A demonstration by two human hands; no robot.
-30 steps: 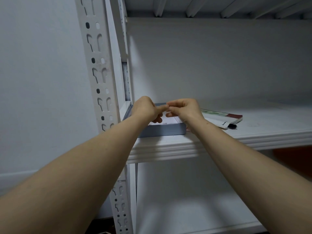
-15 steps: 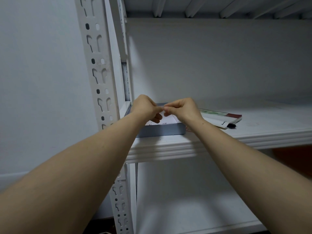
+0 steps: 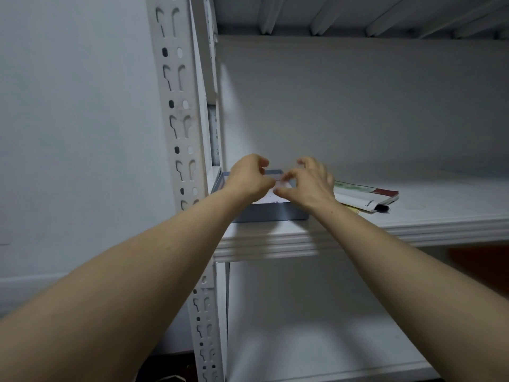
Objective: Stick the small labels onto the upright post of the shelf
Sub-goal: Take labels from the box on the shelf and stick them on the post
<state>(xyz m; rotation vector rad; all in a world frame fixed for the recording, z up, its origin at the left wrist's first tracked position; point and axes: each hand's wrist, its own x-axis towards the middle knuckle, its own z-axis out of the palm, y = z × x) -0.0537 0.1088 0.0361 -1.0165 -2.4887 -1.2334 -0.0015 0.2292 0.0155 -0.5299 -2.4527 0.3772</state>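
Now the hands have parted. Half a second ago their fingertips met in a pinch above the grey box [image 3: 270,213]. The right hand [image 3: 309,186] blurs away with fingers spread. The left hand [image 3: 249,177] is curled, whether round a label I cannot tell. The white label sheet [image 3: 268,199] lies in the box beside the upright post [image 3: 176,111]. Probably one label is freshly peeled and not yet stuck.

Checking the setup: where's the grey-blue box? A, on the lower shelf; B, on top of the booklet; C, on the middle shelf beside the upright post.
C: the grey-blue box sits at the left end of the shelf board, right next to the upright post.
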